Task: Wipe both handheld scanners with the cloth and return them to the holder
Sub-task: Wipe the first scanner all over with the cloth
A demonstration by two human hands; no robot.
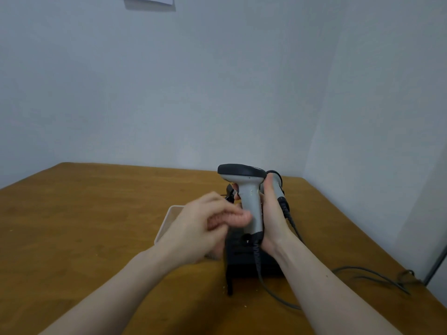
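Note:
My right hand [273,221] holds a grey scanner with a black head [250,201] upright by its handle, above the black holder [256,264]. A second scanner [278,187] stands just behind my right hand, mostly hidden. My left hand [203,228] is blurred, its fingers curled against the held scanner's handle. A dark cloth [229,274] hangs in a narrow strip below the left hand, and another dark bit shows above the knuckles.
A shallow white tray [169,218] lies under and behind my left hand on the wooden table [84,226]. Grey cables [372,274] run from the scanners to the table's right edge. Walls close off the back and right sides.

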